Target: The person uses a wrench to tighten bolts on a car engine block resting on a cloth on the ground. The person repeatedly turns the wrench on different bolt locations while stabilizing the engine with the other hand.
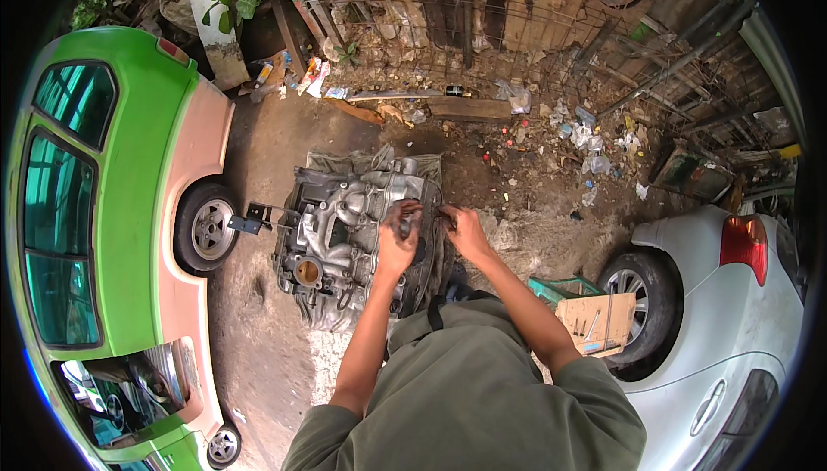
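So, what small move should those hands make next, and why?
I'd perhaps bring the left hand across toward the right hand: the right fingers are at the right edge of the engine, while the left hand is over its top, fingers curled. Whether either hand grips anything is too small to tell.

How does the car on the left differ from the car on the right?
The left car is green with pinkish panels; the right car is silver. Two wheels show on the left car, one on the right car. Both have dark tyres, and the engine lies between them.
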A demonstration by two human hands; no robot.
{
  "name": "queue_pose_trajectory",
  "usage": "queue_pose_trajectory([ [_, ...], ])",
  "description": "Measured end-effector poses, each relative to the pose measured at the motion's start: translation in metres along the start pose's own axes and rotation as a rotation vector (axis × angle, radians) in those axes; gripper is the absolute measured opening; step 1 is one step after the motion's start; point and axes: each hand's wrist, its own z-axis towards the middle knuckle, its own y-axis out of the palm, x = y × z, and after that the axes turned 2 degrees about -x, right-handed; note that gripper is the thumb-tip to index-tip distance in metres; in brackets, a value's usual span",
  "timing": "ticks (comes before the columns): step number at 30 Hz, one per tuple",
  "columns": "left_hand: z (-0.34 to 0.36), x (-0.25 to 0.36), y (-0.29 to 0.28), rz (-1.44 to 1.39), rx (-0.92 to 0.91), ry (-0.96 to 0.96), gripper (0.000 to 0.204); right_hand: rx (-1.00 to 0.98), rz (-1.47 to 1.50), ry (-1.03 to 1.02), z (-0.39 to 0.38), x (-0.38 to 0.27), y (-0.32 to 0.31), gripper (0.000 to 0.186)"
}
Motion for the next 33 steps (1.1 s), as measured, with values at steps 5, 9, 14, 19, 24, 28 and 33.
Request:
queue_pose_trajectory([
  [5,-0.001,-0.027,-0.028,0.212,0.08,-0.032,0.025,-0.047,-0.008,0.07,0.001,0.018,0.011,0.026],
  [9,-0.002,-0.038,-0.014,0.344,0.01,0.043,0.031,-0.035,-0.061,0.02,0.007,0.023,0.022,0.025],
  [14,0.0,-0.046,-0.015,0.36,-0.082,0.007,0.038,0.038,-0.09,-0.028,0.011,0.02,0.027,0.024],
  [19,0.008,-0.051,-0.039,0.374,-0.256,0.036,0.044,0.049,0.021,0.073,0.012,0.016,0.029,0.018],
  [24,0.011,-0.051,-0.042,0.288,-0.257,0.057,0.046,0.043,0.046,0.065,0.015,0.015,0.029,0.016],
  [28,0.013,-0.055,-0.04,0.277,-0.247,0.08,0.046,0.04,0.076,-0.013,0.02,0.02,0.025,0.016],
  [33,0.013,-0.058,-0.04,0.284,-0.244,0.097,0.044,0.015,0.153,0.08,0.023,0.022,0.024,0.014],
])
